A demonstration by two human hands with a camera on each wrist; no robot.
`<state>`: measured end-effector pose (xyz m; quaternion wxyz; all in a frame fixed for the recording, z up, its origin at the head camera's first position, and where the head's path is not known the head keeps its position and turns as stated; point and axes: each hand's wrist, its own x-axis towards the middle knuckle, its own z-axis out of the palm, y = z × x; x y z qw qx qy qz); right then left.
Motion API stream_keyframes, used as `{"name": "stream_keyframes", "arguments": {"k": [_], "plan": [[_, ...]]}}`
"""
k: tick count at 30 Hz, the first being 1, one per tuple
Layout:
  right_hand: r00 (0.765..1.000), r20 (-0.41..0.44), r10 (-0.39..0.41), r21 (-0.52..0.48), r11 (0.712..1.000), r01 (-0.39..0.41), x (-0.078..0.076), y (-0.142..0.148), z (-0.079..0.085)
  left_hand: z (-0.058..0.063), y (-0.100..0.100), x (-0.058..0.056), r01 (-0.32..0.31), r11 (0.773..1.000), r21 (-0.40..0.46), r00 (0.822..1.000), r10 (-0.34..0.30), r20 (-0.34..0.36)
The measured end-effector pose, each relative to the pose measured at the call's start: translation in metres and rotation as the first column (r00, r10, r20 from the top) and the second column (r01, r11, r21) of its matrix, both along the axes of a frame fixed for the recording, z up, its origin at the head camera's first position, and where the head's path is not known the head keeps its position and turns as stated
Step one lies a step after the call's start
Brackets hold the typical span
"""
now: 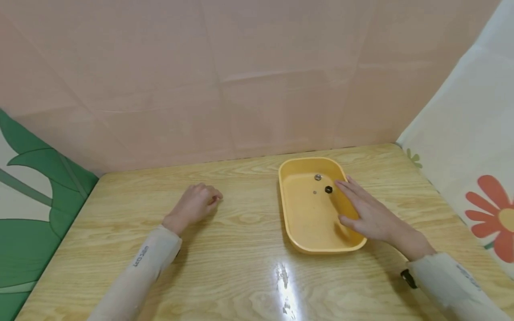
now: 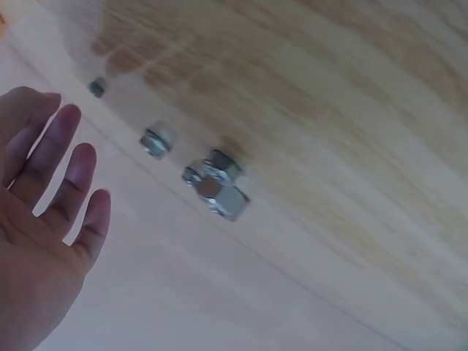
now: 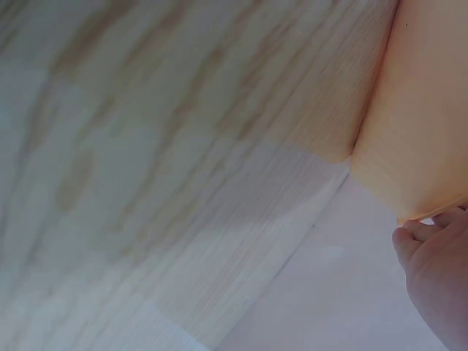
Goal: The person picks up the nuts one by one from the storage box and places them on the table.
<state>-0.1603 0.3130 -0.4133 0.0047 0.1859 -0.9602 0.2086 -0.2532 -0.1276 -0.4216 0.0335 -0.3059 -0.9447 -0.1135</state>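
My left hand is low over the left half of the table, palm turned inward. In the left wrist view its fingers are slightly bent and apart, with nothing seen between them. Beyond the fingertips are a cluster of silver metal nuts, a single nut and a smaller nut; the hand hides them in the head view. My right hand reaches over the right rim of a yellow tray, fingers extended and thumb apart. Inside the tray lie a black nut, a silver nut and a tiny nut.
The wood-grain table has a bright light reflection near its front. A pinkish sheet rises behind the table. Green leaf-printed cloth borders the left side, and a white cloth with a red flower borders the right.
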Motion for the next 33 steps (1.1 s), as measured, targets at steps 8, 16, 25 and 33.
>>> {"name": "stream_keyframes", "arguments": {"k": [8,16,25,33], "plan": [[1.0,0.004,-0.009,0.005,1.0,0.009,0.0,-0.002,0.0,0.006,0.009,0.001,0.008,1.0,0.012,0.999,-0.007,-0.044],[1.0,0.01,-0.007,0.012,1.0,0.007,0.0,-0.001,0.001,0.011,0.022,0.002,0.06,0.998,0.02,0.996,-0.059,-0.063],[1.0,0.001,-0.006,0.01,1.0,0.006,0.001,-0.001,-0.001,0.011,0.039,0.001,0.093,0.995,0.019,0.992,-0.092,-0.082],[1.0,-0.016,-0.002,0.003,1.0,0.002,0.001,0.0,-0.002,0.015,0.049,0.002,0.077,0.996,0.04,0.997,-0.076,-0.015]]}}
